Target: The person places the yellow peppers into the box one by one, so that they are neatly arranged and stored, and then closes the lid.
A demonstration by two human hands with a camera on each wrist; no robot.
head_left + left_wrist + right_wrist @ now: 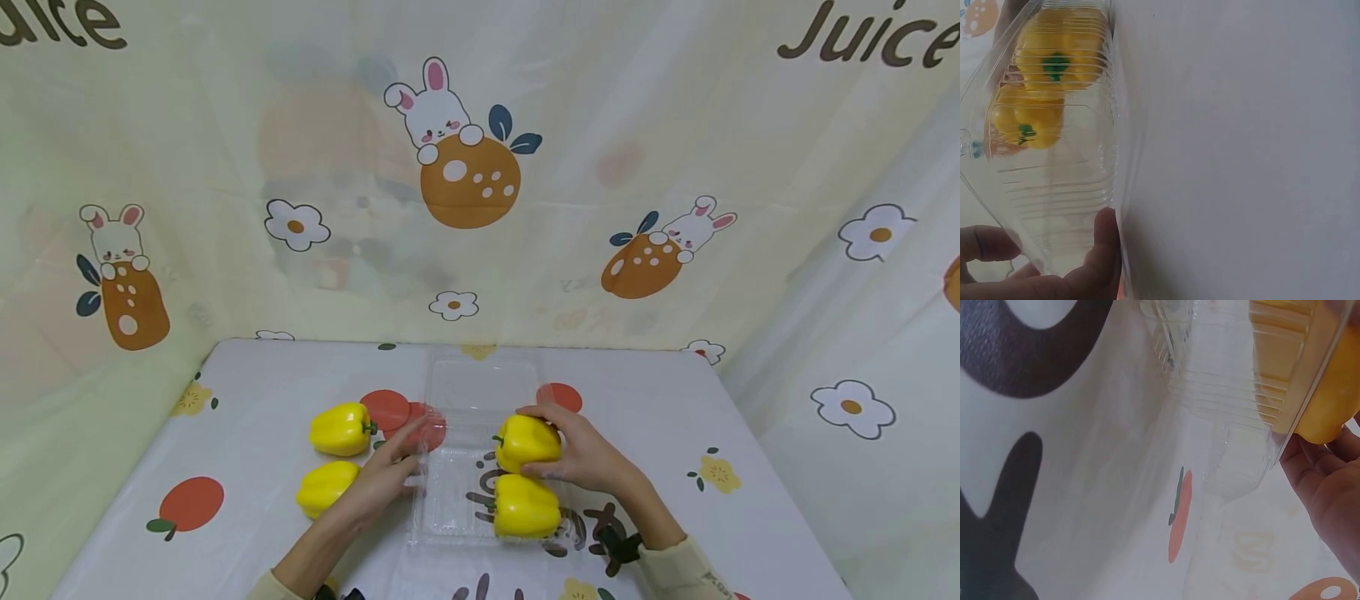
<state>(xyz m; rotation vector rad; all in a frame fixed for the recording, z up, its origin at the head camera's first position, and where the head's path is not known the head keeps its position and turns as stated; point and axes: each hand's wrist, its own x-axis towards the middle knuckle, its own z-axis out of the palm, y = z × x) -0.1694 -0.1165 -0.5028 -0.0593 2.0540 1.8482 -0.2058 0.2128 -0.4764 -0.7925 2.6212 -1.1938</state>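
Note:
A clear plastic clamshell tray [450, 492] lies open in the middle of the table, its lid [480, 383] folded back. Two yellow bell peppers sit in its right side. My right hand [570, 450] grips the far pepper [525, 442], which touches the near pepper [527, 506]. In the right wrist view that pepper [1335, 394] shows at the tray's rim above my palm [1329, 487]. My left hand [415, 450] holds the tray's left edge, with the thumb [1107, 244] on the rim of the tray [1066, 187]. Two more yellow peppers [341, 429] [326, 486] lie on the cloth to the left.
The table [675, 433] is covered with a white cloth printed with oranges and flowers. Cartoon-print curtains [465, 167] close off the back and both sides. Bare cloth lies to the right of the tray and along the left front.

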